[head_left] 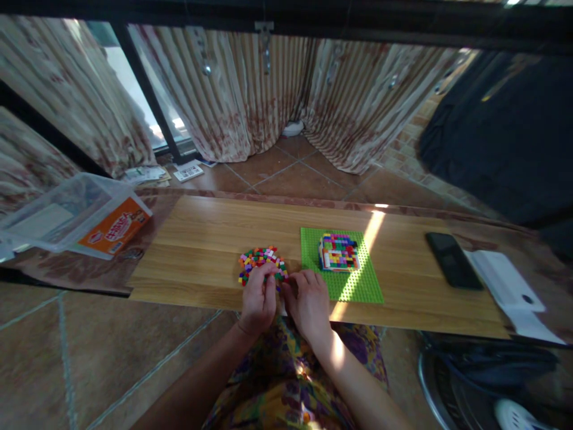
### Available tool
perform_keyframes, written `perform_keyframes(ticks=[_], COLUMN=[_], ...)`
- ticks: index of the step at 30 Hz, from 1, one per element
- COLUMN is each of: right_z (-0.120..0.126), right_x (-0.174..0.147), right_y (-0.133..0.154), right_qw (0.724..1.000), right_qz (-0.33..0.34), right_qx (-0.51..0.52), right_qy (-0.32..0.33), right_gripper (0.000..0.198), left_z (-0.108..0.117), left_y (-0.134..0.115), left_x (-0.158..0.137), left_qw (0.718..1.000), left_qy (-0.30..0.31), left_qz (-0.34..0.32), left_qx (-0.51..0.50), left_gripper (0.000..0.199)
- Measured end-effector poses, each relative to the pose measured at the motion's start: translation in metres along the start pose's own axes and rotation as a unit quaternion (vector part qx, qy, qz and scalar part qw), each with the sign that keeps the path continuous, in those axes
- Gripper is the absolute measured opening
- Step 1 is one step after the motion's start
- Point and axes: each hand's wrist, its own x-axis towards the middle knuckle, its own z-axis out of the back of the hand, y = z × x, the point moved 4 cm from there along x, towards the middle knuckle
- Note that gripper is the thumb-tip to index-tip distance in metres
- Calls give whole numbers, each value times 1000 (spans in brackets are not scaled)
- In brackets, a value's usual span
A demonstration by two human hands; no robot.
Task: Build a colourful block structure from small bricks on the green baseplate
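A heap of small multicoloured toy building bricks (262,257) lies on the wooden board. Against its near side is my left hand (259,298), its fingers curled in and the thumb beside them; anything within them is too small to make out. Just to the right, my right hand (308,301) is bent with its fingertips drawn together close to the board, and what they hold is hidden. Beyond my right hand a green studded baseplate (311,254) carries a blocky structure of multicoloured bricks (339,252) with white parts at its front.
The wooden board (197,239) spans the low table. A clear plastic bin (76,215) with an orange label stands at the left. A black phone (454,261) lies at the right by a white open box (505,280). Striped curtains (250,95) hang behind.
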Motion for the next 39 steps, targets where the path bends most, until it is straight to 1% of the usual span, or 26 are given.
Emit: perform_keyframes(ticks=[5,8,10,12,15,17,19,22,25,28,31,36,39], right_z=[-1,4,12,22,38,50,60,71,79,83,86,90,85], right_x=[0,0,0,-1,-1,-1,-1,0,3,10,20,37,45], right_y=[0,-2,-7,-16,-35,-48,-62,-82,-99,-112,-119,-123,-128], right_qw=[1000,998,990,974,941,922,904,891,896,898,904,939,943], right_qz=[-6,-14,-35,-68,-122,-148,-165,-191,-222,-228,-210,-169,-154], right_qx=[4,60,124,199,290,325,355,370,334,314,309,231,230], right_qy=[-11,-28,-51,-80,-123,-149,-169,-179,-190,-208,-207,-192,-182], right_gripper=[15,14,12,10,10,11,16,29,30,30,30,28,30], left_z=[-4,-6,-6,-7,-7,-7,-7,-8,-8,-8,-8,-9,-9], left_y=[-4,-5,-6,-7,-8,-8,-8,-8,-8,-9,-9,-8,-7], left_x=[1,1,2,2,3,3,2,2,3,3,3,3,3], left_qw=[999,998,997,996,995,995,994,994,993,992,992,992,992], left_qy=[36,50,57,64,73,76,75,75,76,81,84,77,77], left_qz=[-12,-28,-41,-53,-57,-56,-59,-67,-72,-73,-70,-71,-70], left_qx=[24,38,43,43,43,44,45,43,48,59,62,65,70], left_gripper=[24,21,19,18,18,18,18,18,18,18,19,18,18])
